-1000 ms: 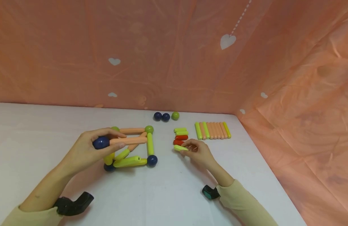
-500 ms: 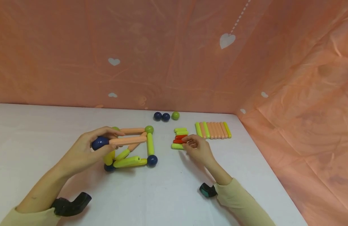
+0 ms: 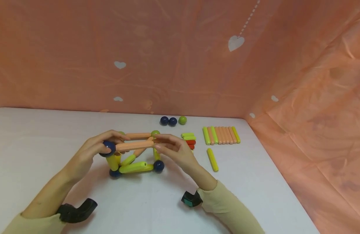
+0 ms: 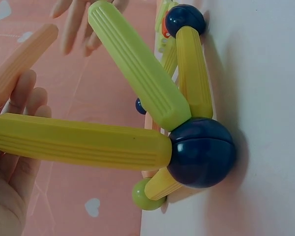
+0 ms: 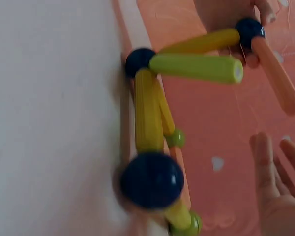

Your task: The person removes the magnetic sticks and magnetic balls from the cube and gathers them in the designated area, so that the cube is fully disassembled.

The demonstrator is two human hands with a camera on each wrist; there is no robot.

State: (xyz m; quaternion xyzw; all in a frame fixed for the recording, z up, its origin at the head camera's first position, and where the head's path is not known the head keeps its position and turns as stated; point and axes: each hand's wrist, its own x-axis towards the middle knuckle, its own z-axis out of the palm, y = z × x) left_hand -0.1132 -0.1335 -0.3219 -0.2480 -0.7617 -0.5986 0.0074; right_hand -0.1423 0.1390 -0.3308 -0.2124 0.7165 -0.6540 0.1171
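Ribbed, straight, peach: the stick (image 3: pixel 134 146) juts from a glossy blue ball (image 3: pixel 111 145), and the left hand (image 3: pixel 85 155) grips that ball! The right hand (image 3: pixel 180 152), fingers parted, sits by the stick's free end, contact unclear.

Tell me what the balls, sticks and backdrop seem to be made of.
Balls: likely hard, glossy plastic, with bright highlights and a seam-like line on one; painted metal can't be ruled out.
Sticks: probably moulded plastic with a duller sheen, judging by even colour and regular lengthwise grooves.
Backdrop: thin fabric or plastic sheeting, going by its creases; I can't tell which.
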